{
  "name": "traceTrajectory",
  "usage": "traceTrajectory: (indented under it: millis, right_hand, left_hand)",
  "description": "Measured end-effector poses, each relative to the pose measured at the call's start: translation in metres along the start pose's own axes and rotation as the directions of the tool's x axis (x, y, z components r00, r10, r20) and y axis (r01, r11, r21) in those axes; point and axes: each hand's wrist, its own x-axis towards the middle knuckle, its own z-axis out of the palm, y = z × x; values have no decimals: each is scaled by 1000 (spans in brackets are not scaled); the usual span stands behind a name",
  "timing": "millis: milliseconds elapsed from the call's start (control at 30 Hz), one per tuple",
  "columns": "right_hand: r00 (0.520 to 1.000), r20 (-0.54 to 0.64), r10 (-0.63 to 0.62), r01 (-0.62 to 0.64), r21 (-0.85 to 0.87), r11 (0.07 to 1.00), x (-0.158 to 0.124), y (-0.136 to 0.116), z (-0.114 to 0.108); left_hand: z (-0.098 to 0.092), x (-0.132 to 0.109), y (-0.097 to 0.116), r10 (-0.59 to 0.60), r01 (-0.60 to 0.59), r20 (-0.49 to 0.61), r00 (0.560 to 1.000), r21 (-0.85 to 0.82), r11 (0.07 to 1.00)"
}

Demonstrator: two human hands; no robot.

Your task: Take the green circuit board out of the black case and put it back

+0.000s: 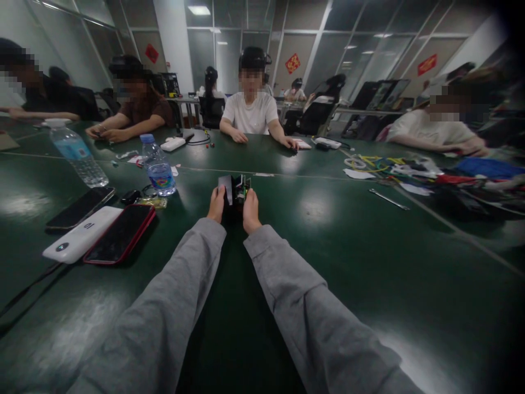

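Straight ahead over the green table, both hands grip a small black electronic device (234,198). Its inside looks exposed, with what seem to be green circuit board parts on the right and a flat grey panel on the left. My left hand (216,204) is closed on the left side, its thumb lying along the grey panel. On the right side, my right hand (251,210) presses against the edge near the board parts. The fingers behind and under the device are hidden, and its exact kind is too small to tell.
Left on the table (336,284) are a red-cased phone (120,234), white power bank (88,234), dark phone (81,208) and two water bottles (161,169) (80,156). To the right lie a thin metal strip (389,199) and tangled cables (459,178). Several people sit across.
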Motion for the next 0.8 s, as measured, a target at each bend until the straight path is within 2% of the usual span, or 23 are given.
traceTrajectory:
  millis: [33,100,267,400,533,800]
  right_hand:
    - [995,-67,-80,72,-110,991,-3,0,0]
    - [977,-123,-172,140,-232,963,-10,-1,-1]
    - [961,-164,-224,168,-298,940,-17,-11,0]
    - [969,-143,-203,143,-346,927,-18,-12,3]
    - [975,-129,-180,134,-307,942,-16,-10,5]
    - [987,40,-153,158,-280,947,-8,0,4]
  left_hand:
    - [0,-1,1,1,-1,-3,1000,-1,1000]
    - [1,-1,2,-2,2,6,1000,-4,1000]
    - [0,-1,1,6,-5,26,1000,-4,1000]
    - [0,-1,-1,43,-45,38,998,47,998]
    - [0,-2,-3,78,-89,86,993,129,988]
    - [-3,4,3,-40,39,-3,999,-49,998]
